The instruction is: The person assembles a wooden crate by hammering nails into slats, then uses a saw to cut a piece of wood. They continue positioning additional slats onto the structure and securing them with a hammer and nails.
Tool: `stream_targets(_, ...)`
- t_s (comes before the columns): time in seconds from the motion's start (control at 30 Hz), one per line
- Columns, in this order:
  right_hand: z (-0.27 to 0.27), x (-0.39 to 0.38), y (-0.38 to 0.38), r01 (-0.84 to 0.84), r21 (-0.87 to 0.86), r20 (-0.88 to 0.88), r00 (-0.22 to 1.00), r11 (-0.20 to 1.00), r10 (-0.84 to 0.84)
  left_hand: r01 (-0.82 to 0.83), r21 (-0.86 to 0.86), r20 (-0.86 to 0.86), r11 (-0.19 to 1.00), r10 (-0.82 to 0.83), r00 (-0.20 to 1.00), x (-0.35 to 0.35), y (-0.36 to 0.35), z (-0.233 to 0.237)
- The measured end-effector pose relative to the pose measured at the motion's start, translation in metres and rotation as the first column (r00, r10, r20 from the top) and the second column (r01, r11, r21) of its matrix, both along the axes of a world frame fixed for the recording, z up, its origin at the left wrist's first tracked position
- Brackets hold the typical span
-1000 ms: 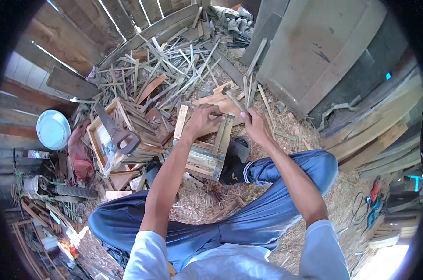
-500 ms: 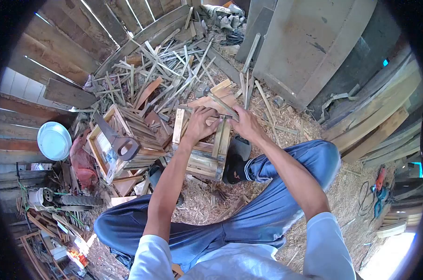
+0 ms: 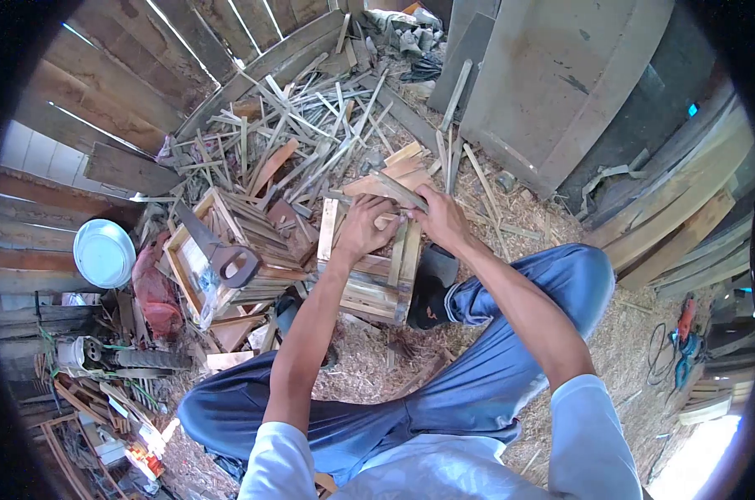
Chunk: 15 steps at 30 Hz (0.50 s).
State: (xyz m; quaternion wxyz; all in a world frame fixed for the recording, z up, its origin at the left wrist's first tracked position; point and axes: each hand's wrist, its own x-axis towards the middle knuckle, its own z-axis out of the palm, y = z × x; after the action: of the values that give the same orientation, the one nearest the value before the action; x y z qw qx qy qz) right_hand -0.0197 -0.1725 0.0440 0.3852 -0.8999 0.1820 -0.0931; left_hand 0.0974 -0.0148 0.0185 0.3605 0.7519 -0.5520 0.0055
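Observation:
A slatted wooden crate (image 3: 369, 290) stands on the floor between my feet. My left hand (image 3: 366, 225) rests over its far edge, fingers bent and pinched near the top of a slat; what they hold is too small to make out. My right hand (image 3: 441, 218) is closed around the wooden handle of a hammer (image 3: 401, 190), which slants up and left over the crate's far corner. The two hands are close together, fingertips almost meeting. Behind the crate lies a flat piece of pale board (image 3: 406, 167).
At left, a handsaw (image 3: 227, 258) lies across another slatted crate (image 3: 181, 262). A white basin (image 3: 104, 253) stands beyond it. Thin wood strips (image 3: 311, 133) are heaped ahead. Large panels (image 3: 552, 83) and planks (image 3: 686, 217) lean at right, near a corded power tool (image 3: 686, 342).
The whole view has shifted slightly, with things appearing a little further right. My hands keep nearly the same place at the crate's far edge, and the hammer's slant is much the same.

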Motion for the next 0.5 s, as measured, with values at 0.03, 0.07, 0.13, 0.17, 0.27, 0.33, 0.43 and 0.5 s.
stream_targets(0.03,0.0,0.0,0.0,0.008,0.003,0.004,1.0,1.0,-0.008,0.007,-0.022,0.005,1.0,-0.007,1.0,0.0,0.0,0.001)
stream_targets(0.07,0.0,-0.001,0.001,0.018,0.004,0.006,1.0,1.0,-0.018,0.009,-0.021,0.009,1.0,-0.009,1.0,0.001,0.0,0.002)
stream_targets(0.13,0.005,0.0,0.002,0.033,-0.005,-0.036,0.999,0.999,-0.033,0.024,0.004,0.026,1.0,-0.024,0.999,0.001,-0.002,-0.001)
stream_targets(0.17,0.007,0.0,0.002,0.044,-0.013,-0.08,0.996,0.999,-0.045,0.028,0.001,0.027,1.0,-0.029,0.999,0.001,-0.003,-0.002)
stream_targets(0.27,0.006,-0.002,0.002,0.029,-0.004,-0.013,0.999,1.0,-0.029,0.024,0.068,0.014,0.997,-0.025,1.0,0.003,-0.002,-0.002)
stream_targets(0.33,0.005,-0.002,0.002,0.034,0.001,-0.017,0.999,0.999,-0.034,-0.001,0.019,0.066,1.0,0.0,0.998,0.002,-0.004,-0.002)
stream_targets(0.43,-0.001,-0.003,0.001,0.039,-0.008,0.02,0.999,0.999,-0.038,-0.013,0.02,0.081,1.0,0.012,0.997,0.001,-0.005,-0.004)
stream_targets(0.5,-0.004,-0.002,0.0,0.038,-0.021,0.063,0.997,0.999,-0.037,-0.035,0.036,0.097,0.999,0.031,0.995,0.0,-0.006,-0.007)
